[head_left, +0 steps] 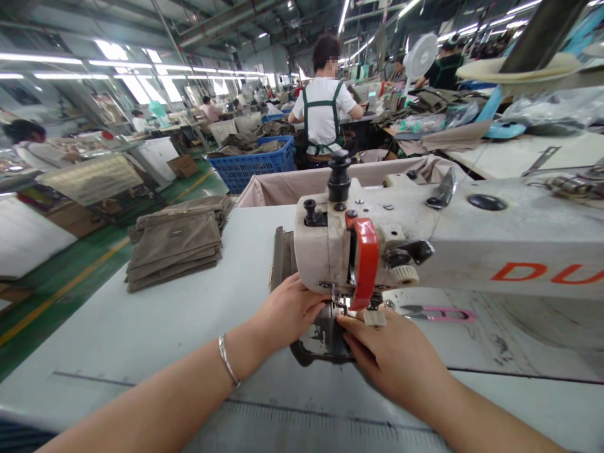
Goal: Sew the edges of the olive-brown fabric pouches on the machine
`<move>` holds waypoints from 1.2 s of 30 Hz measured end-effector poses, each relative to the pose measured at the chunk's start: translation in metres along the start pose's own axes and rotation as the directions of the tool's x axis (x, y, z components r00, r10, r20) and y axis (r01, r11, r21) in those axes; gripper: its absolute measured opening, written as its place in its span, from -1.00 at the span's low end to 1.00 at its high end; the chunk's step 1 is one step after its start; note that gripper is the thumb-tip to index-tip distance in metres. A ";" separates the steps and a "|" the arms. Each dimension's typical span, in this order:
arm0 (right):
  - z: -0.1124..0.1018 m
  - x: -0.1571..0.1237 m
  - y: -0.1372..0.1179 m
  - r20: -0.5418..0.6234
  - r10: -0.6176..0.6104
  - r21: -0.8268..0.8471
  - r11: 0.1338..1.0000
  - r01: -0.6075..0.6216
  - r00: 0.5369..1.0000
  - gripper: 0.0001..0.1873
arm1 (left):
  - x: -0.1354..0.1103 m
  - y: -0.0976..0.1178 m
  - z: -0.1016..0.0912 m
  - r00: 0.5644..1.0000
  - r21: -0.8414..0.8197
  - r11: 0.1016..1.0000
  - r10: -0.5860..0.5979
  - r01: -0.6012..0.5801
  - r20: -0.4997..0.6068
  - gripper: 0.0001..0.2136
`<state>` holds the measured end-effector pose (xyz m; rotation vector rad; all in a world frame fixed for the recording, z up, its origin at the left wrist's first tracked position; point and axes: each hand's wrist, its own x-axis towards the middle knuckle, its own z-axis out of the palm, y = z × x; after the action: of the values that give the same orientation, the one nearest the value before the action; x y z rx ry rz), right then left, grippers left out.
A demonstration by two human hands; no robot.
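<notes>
A dark brown fabric piece (283,255) lies under the head of a white sewing machine (314,245), much of it hidden by the machine and my hands. My left hand (289,309), with a silver bangle (228,360) at the wrist, is closed on this piece left of the needle; some fingers are hidden behind the machine head. From the other side my right hand (389,343) reaches in, thumb and forefinger close together at the fabric beside the presser foot (344,308). Pink-handled thread snips (441,313) lie right of that hand.
A stack of brown fabric pieces (174,242) rests at the table's left edge. Behind the table are a pinkish cloth-lined bin (278,184) and a blue crate (255,167) full of fabric. A co-worker (325,107) sits ahead. An orange guard (365,261) fronts the machine head.
</notes>
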<state>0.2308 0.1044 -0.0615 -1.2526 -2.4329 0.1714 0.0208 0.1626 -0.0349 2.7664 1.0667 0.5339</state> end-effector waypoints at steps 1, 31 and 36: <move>-0.002 -0.001 0.000 -0.007 -0.006 0.030 1.000 0.006 1.000 -0.72 | -0.002 0.005 -0.004 0.998 -0.014 0.999 -0.043 0.044 0.037 -0.81; -0.020 -0.010 0.008 0.016 -0.246 0.161 0.957 0.240 0.969 -0.66 | -0.058 0.076 0.000 0.998 -0.151 0.988 0.030 -0.021 0.058 -0.55; -0.013 -0.010 0.008 0.036 -0.210 0.100 0.974 0.206 0.977 -0.63 | -0.051 0.059 -0.007 0.992 -0.159 0.986 0.071 -0.053 0.106 -0.55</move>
<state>0.2468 0.1000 -0.0550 -0.9557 -2.5429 0.2567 0.0201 0.0848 -0.0281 2.6651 0.8782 0.4440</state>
